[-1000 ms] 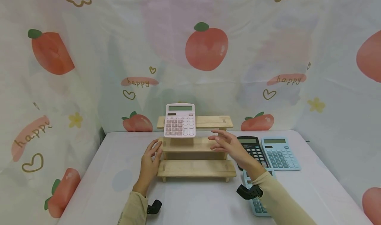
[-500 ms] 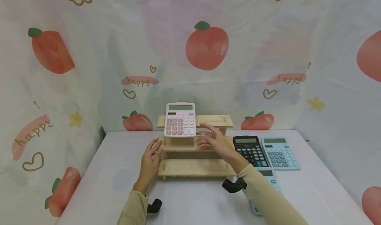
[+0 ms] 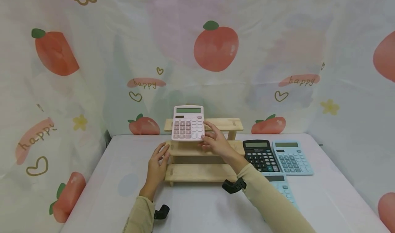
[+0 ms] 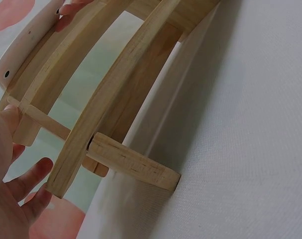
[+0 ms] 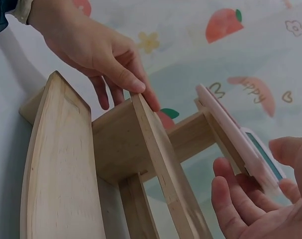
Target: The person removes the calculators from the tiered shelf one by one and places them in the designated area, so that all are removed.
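Observation:
A pink-and-white calculator leans upright against the top tier of a wooden three-tier stand. My left hand holds the left end of the middle shelf, thumb on its edge and fingers around it. At the calculator's lower right edge is my right hand, fingers spread; its index fingertip is right at the side and its thumb overlaps the corner. The right wrist view shows the calculator edge-on, between the thumb and the loosely bent fingers of the right hand.
To the stand's right lie a black calculator and a blue calculator side by side. Another blue calculator lies nearer, partly under the right sleeve. A fruit-patterned cloth backdrop encloses the white table.
My right hand has moved left, from beside the stand's right end to the pink calculator's right edge. The left hand has stayed on the shelf. The view has shifted slightly.

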A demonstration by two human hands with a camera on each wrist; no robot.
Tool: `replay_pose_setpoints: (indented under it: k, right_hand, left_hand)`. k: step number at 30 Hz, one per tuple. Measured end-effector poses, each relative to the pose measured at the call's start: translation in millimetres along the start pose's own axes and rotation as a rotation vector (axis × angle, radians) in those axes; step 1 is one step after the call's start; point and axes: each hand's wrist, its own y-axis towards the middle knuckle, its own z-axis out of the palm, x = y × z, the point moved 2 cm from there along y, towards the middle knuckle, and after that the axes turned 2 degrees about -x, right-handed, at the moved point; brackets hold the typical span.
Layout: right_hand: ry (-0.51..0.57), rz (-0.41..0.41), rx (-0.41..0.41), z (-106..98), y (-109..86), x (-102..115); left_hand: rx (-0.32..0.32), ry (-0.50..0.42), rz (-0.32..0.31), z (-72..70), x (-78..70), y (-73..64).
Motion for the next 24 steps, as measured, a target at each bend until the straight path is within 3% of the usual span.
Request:
replay_pose_setpoints:
  k: [12, 24]
  right_hand:
    - [0.054, -0.039, 0.04, 3.0, 5.7, -3.4]
    - [0.141, 0.002, 0.038, 4.0, 7.4, -4.6]
  left_hand:
    - [0.005, -0.009, -0.024, 0.0, -1.7, -0.4]
    - [0.004, 0.004, -0.034, 1.1, -0.1, -1.1]
